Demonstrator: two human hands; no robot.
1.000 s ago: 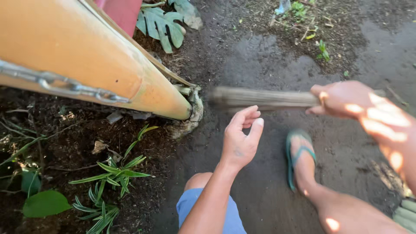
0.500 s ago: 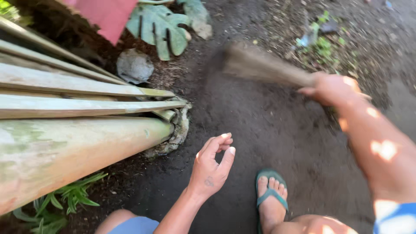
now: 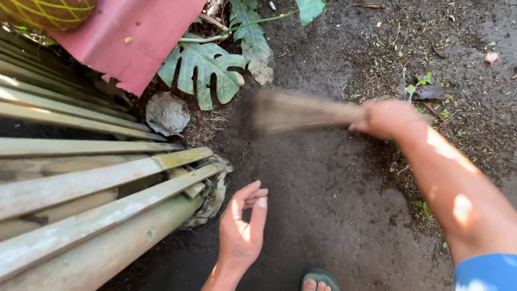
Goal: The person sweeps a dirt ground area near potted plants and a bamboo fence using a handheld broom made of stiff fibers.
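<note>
Gripping a blurred stick broom (image 3: 301, 112), the right hand (image 3: 389, 118) is closing its fingers round the handle end; its long axis is running leftward toward the bamboo poles (image 3: 102, 183). The left hand (image 3: 242, 229) is hanging empty, fingers loosely open, below the broom over dark soil (image 3: 334, 215).

Free room: bare dark soil (image 3: 334, 215) at centre, open from the stick broom (image 3: 301, 111) down to the sandalled foot (image 3: 319, 280).
Obstacles, left: slanting bamboo poles (image 3: 97, 183), their ends reaching to the soil beside the left hand (image 3: 243, 229).
Obstacles, top left: red sheet (image 3: 129, 37), split green leaf (image 3: 202, 67), grey stone (image 3: 167, 113).
Obstacles, right: the forearm behind the right hand (image 3: 388, 118) crosses that side; small weeds (image 3: 417, 86) beyond it.
</note>
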